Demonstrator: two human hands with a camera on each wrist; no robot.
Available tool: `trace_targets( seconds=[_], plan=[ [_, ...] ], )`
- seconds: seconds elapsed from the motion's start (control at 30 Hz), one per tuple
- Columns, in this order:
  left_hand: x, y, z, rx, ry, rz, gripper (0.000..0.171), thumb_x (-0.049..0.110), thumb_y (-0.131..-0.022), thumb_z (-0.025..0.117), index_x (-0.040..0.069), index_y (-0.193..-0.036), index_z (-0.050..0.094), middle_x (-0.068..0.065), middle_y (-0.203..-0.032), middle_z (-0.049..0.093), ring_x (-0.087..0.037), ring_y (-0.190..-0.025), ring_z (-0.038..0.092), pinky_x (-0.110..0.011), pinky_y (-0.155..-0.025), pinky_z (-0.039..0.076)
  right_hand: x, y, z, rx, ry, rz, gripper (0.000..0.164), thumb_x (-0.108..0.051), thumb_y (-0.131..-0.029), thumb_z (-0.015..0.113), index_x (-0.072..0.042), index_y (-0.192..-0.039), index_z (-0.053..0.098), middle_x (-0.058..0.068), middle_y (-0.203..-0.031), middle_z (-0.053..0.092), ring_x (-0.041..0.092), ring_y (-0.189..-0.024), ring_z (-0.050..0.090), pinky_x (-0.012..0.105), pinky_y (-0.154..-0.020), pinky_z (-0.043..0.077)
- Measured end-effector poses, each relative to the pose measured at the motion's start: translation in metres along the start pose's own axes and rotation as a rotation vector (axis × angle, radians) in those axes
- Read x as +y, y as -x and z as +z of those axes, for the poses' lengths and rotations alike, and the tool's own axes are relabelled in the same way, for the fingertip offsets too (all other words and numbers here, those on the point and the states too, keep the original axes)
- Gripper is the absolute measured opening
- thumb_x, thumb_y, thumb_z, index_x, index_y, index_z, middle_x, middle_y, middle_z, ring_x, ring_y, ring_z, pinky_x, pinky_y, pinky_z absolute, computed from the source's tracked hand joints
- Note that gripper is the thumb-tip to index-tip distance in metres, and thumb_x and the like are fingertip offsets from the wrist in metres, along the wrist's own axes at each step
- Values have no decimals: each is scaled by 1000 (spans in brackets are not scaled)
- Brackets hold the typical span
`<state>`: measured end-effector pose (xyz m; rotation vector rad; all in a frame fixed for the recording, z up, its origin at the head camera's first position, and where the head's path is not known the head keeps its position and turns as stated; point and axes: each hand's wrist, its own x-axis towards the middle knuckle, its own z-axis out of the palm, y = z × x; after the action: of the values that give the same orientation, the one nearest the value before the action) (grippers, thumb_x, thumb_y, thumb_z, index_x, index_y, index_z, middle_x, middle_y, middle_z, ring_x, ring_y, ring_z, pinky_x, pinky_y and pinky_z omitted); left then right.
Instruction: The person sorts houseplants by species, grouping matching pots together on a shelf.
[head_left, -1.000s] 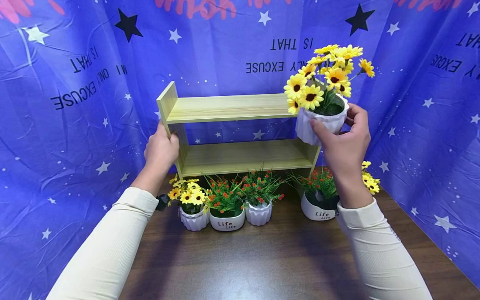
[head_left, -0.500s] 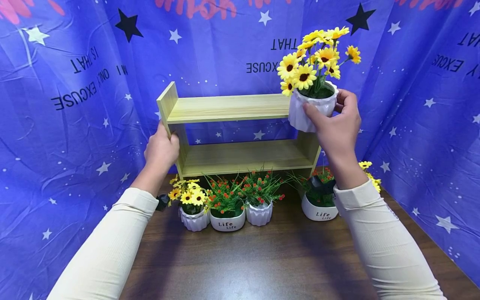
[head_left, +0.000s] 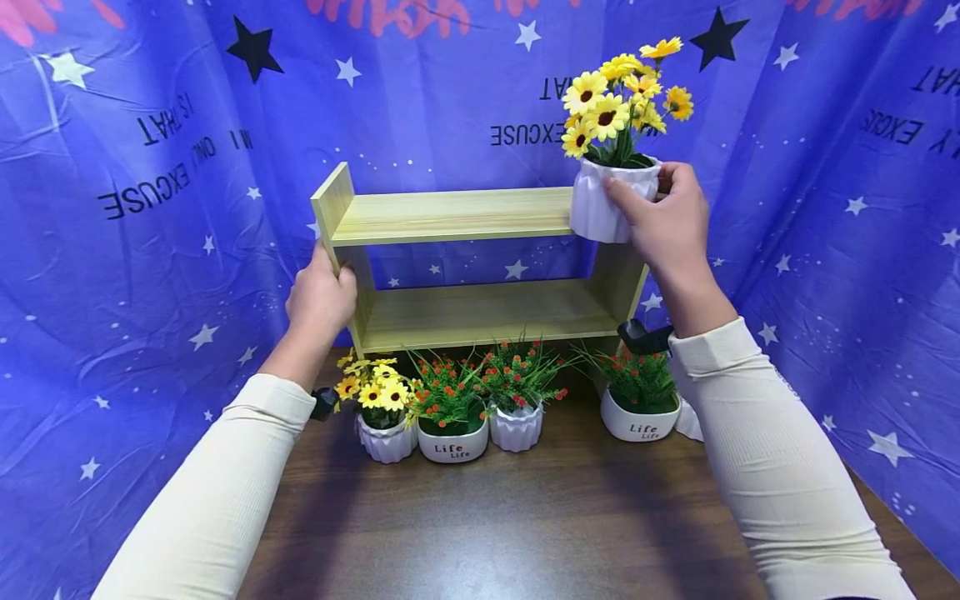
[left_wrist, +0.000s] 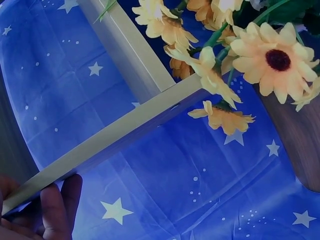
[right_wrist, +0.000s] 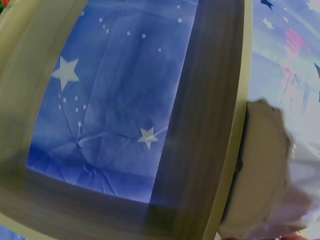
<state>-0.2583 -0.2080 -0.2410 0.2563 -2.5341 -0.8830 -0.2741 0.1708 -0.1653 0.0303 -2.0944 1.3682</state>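
My right hand (head_left: 673,223) grips a white fluted pot of yellow artificial sunflowers (head_left: 611,202), thumb on the front. In the head view the pot overlaps the right end of the top board on a two-tier wooden shelf (head_left: 457,217). From the right wrist, the pot's underside (right_wrist: 265,170) shows right beside the board's front edge (right_wrist: 234,130). My left hand (head_left: 322,296) holds the shelf's left side panel; in the left wrist view, fingers (left_wrist: 54,212) curl round the panel's edge (left_wrist: 100,135). The shelf's right end is partly hidden behind the pot.
Along the table (head_left: 480,533), before the shelf, stand a sunflower pot (head_left: 387,442), a white "Life" planter with red flowers (head_left: 453,446), a fluted red-flower pot (head_left: 517,429) and another "Life" planter (head_left: 641,421). One more white pot (head_left: 688,421) is mostly behind the right sleeve. A blue star-printed curtain (head_left: 450,100) surrounds everything.
My right hand has raised the sunflower pot and moved it slightly left, tipping it more upright at the top board's level. The left hand has stayed on the side panel.
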Motion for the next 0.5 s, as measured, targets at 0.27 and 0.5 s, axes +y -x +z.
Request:
trace_targets(
  seconds=[0.27,0.5],
  plan=[
    [0,1,1,1,2,-7,50,26,-102,39,14,-149,34,-30,-131,56,-51,-115,55,-67,-88,40,-13,-16,-7,-221,190,58,75,-57,-85,68,-4,-131,39,12,-124,50,24,-108,51,37,-86,48],
    [0,0,1,-14,0,-5,51,27,-102,37,14,-151,31,-30,-131,56,-52,-114,56,-66,-87,40,-25,-31,-6,-331,247,118,78,-54,-85,69,-1,-131,35,11,-122,46,25,-110,49,36,-86,47]
  ],
)
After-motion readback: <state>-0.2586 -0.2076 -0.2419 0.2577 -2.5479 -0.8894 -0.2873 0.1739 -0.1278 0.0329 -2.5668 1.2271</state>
